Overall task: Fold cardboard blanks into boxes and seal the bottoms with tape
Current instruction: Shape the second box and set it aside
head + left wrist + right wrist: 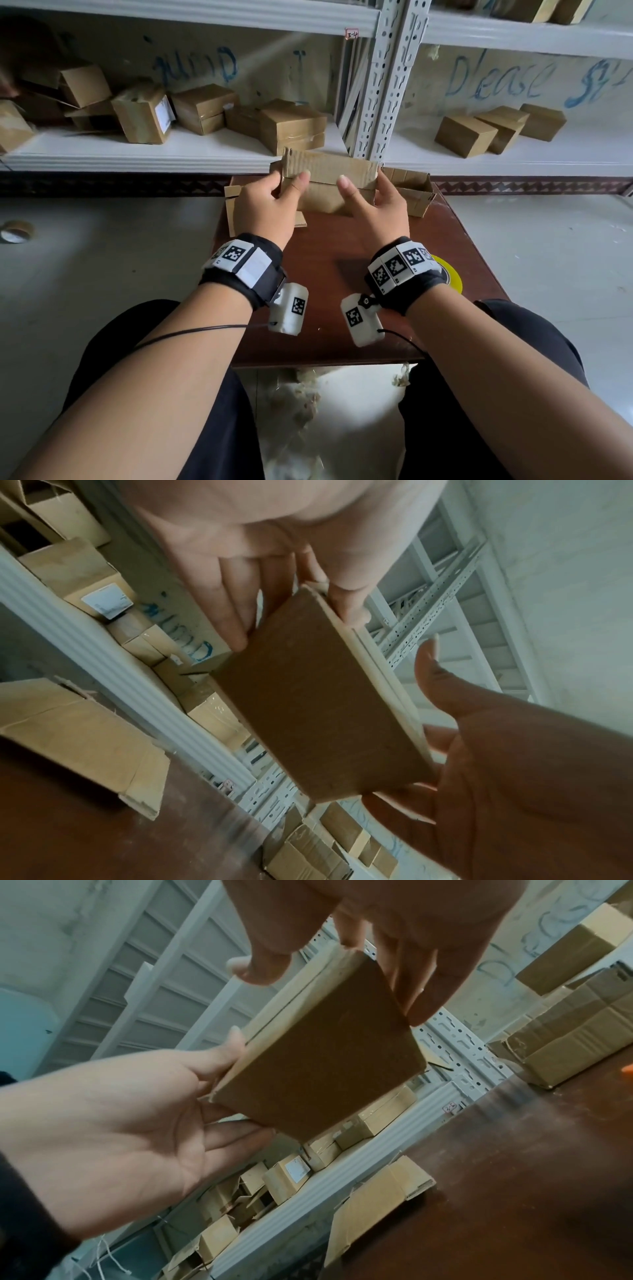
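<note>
A: Head view: cardboard box (329, 186) off the brown table (342, 291), at 12 o'clock from the wrists?
B: Yes. Left hand (265, 205) pinches its left end, thumb in front; right hand (380, 209) clasps the right end, fingers behind. Yellow tape roll (450, 274) at 3 o'clock.

The head camera is looking forward and down over both forearms at the brown table (359, 308) and the shelving (205, 150) beyond. Each wrist camera is peering close along its palm, tilted upward, seemingly. All three are sharing the held cardboard box (329, 192).
</note>
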Motion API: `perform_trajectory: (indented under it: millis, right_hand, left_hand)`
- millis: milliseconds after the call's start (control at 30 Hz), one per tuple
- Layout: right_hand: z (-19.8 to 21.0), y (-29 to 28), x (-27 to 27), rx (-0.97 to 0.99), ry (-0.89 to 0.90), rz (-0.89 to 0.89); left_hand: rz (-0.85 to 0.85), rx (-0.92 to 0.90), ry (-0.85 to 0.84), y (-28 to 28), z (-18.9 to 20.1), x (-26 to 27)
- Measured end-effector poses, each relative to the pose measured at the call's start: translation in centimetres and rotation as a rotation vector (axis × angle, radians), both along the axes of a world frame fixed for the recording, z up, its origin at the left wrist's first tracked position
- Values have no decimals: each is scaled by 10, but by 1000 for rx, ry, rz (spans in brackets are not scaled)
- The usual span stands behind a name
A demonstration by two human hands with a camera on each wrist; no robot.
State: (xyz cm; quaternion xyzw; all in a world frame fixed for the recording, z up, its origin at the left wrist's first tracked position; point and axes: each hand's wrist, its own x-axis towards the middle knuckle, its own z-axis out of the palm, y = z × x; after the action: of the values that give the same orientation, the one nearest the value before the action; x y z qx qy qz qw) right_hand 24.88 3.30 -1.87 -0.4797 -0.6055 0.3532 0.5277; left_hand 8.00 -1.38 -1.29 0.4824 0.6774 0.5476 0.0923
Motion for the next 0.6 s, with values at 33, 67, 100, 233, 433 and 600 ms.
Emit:
perform_trajectory:
  millis: [33,67,100,233,433,600]
  right_hand:
    - [4,1,1,20,-2,-17]
    - [8,0,3,40,-3,-37]
    - [10,2,5,56,-7,-54]
    - [8,5,14,44,-2,-52]
    - [7,6,9,10,-17,-104]
    - [13,-1,6,138,-134,-64]
  left_hand:
    - [-7,7,18,-1,3,0]
    - [-14,6,33,-2,6,1]
    - [-18,5,52,-3,7,2]
    - [-33,0,44,-3,5,5]
    - [7,-146,61,-7,6,12]
    - [-55,-292,-28,-8,2,7]
